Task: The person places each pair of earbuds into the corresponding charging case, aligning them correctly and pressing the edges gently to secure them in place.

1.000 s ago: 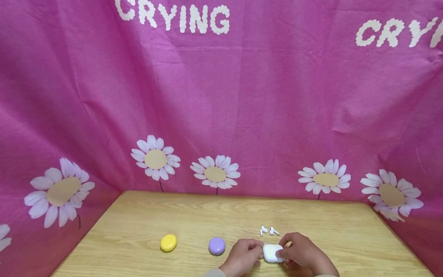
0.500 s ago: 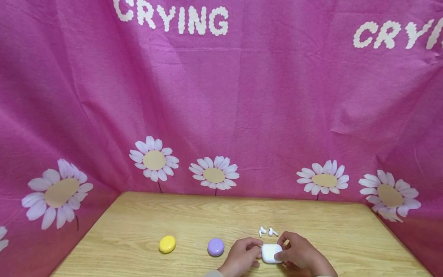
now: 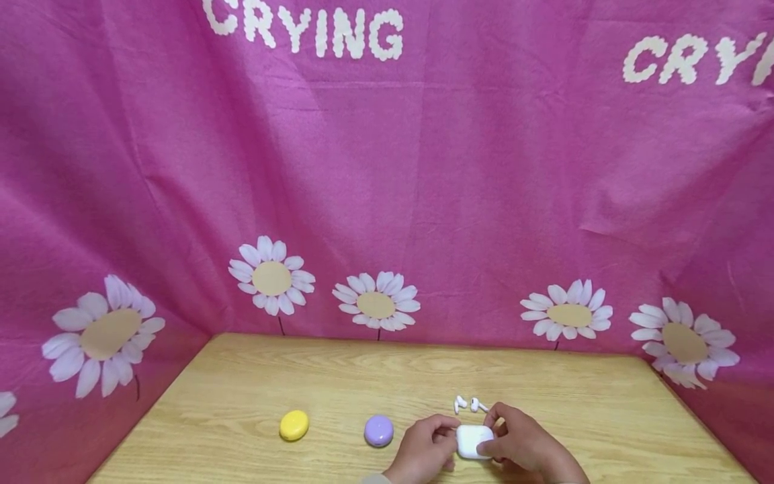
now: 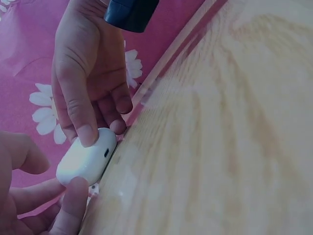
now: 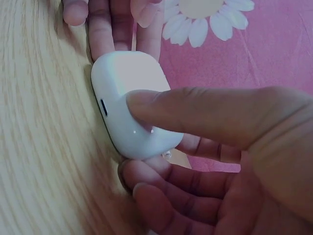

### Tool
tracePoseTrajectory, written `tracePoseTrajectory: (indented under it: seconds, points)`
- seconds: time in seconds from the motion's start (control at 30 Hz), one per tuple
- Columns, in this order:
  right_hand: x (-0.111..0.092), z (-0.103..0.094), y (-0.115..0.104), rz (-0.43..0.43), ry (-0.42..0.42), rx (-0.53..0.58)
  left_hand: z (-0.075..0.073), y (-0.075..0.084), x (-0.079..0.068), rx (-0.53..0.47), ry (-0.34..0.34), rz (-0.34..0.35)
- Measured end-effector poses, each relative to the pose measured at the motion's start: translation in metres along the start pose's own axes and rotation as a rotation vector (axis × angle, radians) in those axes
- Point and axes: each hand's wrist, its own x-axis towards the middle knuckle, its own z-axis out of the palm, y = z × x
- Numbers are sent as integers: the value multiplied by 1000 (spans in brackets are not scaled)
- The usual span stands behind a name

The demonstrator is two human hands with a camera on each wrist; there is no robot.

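Observation:
A white, rounded earbud case (image 3: 471, 441) with its lid closed lies near the table's front edge. My right hand (image 3: 521, 440) holds its right side, thumb pressed flat on top and fingers curled at the edge, as the right wrist view shows the case (image 5: 129, 78) under the thumb. Fingers of my left hand (image 3: 423, 445) touch the opposite end; in the left wrist view the left hand (image 4: 39, 196) lies against the case (image 4: 85, 161). A dark slot shows on the case's side. Just behind it lie two white earbuds, a left one (image 3: 460, 403) and a right one (image 3: 478, 405).
To the left of my hands sit a purple round case (image 3: 379, 430) and a yellow round case (image 3: 293, 425). They stand on a light wooden table (image 3: 338, 376). A pink cloth (image 3: 471, 202) with printed daisies rises along the back and both sides.
The white case has shifted very slightly left within the hands' grip. Both hands keep nearly the same pose, and the earbuds and the coloured cases stay put.

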Motion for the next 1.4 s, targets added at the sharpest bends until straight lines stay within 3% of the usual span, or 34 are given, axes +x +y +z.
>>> tracePoseTrajectory:
  seconds: [0.17,0.37,0.53,0.67,0.87,1.17,1.4]
  points:
    - [1,-3,6,4,-30,51,1,-2,4,22,-21,8]
    - [5,-6,22,-62,-88,120,-4,-8,5,32,-55,78]
    - [7,-5,37,-52,-85,162,-8,-11,6,124,-85,159]
    - [8,-2,39,-27,-72,172,-10,-11,6,175,-77,173]
    - [5,-4,33,-17,-77,217,-8,-10,8,16,-90,89]
    - [4,-8,36,4,-255,529,-6,-12,7,-167,-161,63]
    - [5,-11,40,-37,-323,591,-5,-11,7,-229,-143,4]
